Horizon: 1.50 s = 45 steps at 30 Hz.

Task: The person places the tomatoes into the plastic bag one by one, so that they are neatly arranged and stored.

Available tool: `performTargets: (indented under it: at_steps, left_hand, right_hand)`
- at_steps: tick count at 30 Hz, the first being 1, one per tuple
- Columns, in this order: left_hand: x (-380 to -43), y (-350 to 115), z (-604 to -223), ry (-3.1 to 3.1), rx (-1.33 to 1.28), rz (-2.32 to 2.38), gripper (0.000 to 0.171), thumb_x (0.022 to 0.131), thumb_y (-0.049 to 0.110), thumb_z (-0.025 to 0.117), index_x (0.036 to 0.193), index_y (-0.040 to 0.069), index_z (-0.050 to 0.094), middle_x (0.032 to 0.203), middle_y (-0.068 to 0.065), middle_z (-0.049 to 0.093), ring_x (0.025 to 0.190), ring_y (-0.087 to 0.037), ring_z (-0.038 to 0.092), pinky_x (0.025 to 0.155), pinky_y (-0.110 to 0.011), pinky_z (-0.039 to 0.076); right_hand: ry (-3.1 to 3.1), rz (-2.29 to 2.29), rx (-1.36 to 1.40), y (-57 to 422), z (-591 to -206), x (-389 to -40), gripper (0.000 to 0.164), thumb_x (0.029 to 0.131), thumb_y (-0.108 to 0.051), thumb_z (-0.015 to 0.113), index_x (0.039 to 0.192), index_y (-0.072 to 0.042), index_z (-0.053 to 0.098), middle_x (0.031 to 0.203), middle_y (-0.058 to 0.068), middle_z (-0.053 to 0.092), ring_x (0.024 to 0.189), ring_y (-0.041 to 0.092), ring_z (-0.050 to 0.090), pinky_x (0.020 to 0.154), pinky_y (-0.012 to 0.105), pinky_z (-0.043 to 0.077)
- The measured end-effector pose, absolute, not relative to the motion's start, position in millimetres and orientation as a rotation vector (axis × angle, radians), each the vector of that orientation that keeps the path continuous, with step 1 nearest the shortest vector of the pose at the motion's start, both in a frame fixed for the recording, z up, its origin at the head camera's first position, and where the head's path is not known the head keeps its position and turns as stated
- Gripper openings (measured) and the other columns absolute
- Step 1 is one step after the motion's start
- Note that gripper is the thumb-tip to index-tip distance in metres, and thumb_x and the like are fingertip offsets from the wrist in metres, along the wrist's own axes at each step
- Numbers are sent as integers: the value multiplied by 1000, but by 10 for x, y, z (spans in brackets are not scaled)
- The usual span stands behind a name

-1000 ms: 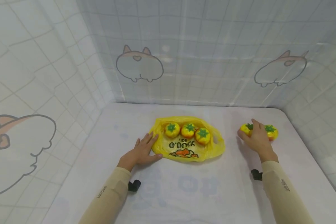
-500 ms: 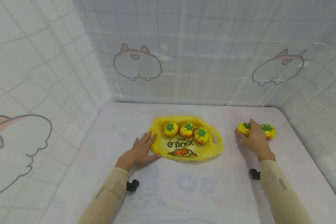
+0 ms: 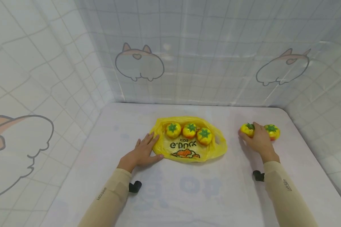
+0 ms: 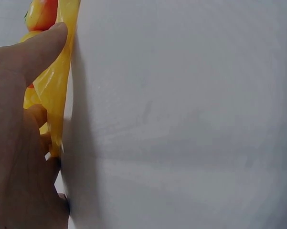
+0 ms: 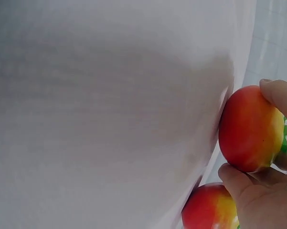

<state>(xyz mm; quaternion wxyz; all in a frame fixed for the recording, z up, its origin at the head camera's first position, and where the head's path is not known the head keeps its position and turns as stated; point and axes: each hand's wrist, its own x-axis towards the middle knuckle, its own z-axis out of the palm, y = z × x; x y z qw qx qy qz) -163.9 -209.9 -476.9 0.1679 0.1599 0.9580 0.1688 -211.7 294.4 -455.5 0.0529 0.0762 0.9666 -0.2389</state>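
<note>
A yellow plastic bag [image 3: 162, 151] lies flat on the white table, with three yellow-and-red toy tomatoes with green leaves on it, such as the middle tomato [image 3: 189, 131]. My left hand [image 3: 143, 154] rests at the bag's left edge with fingers spread; in the left wrist view its thumb [image 4: 47, 45] lies along the yellow film. To the right, my right hand [image 3: 260, 138] grips a toy tomato [image 3: 246, 130] between thumb and fingers, and the right wrist view shows that tomato [image 5: 250, 131] from its red underside. Another toy tomato [image 3: 272, 131] sits just right of that hand, partly covered by it.
A white tiled-pattern sheet with cartoon animal prints [image 3: 139, 64] walls in the back and both sides. The bag's handle loop [image 3: 220, 142] points towards the right hand. Black wrist mounts [image 3: 134, 186] stick out from both sleeves.
My right hand has settled round the left tomato of the pair, and more of that tomato shows beside the fingers. The left hand and bag stay put; the head view has shifted slightly.
</note>
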Motion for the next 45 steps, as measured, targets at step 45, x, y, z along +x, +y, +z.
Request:
performTargets:
  at_steps: [45]
  left_hand:
    - [-1649, -2100, -4764, 2725, 455, 466, 102, 93, 75, 53, 167, 22, 9, 174, -11, -1, 160, -35, 0, 125, -63, 2]
  right_hand:
    - [3131, -874, -106, 2445, -4282, -2033, 89, 97, -50, 66, 160, -2, 26, 157, 30, 36, 139, 51, 40, 113, 68, 35]
